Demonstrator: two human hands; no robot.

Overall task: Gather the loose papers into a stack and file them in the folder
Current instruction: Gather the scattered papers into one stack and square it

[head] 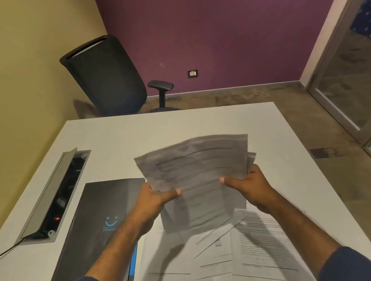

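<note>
I hold a bunch of printed papers [194, 165] up in the air above the white table [201, 122], blurred by motion. My left hand [156, 196] grips its left edge and my right hand [247, 184] grips its right edge. Under my hands several more loose papers [263, 250] lie spread and overlapping near the table's front edge. A closed black folder [96, 223] with a blue smile mark lies flat to the left of them, partly covered by my left forearm.
An open cable hatch [53, 196] with a raised lid is set into the table's left side, with a cord running off to the left. A black office chair [111, 77] stands beyond the far edge. A glass partition [359, 77] is at the right.
</note>
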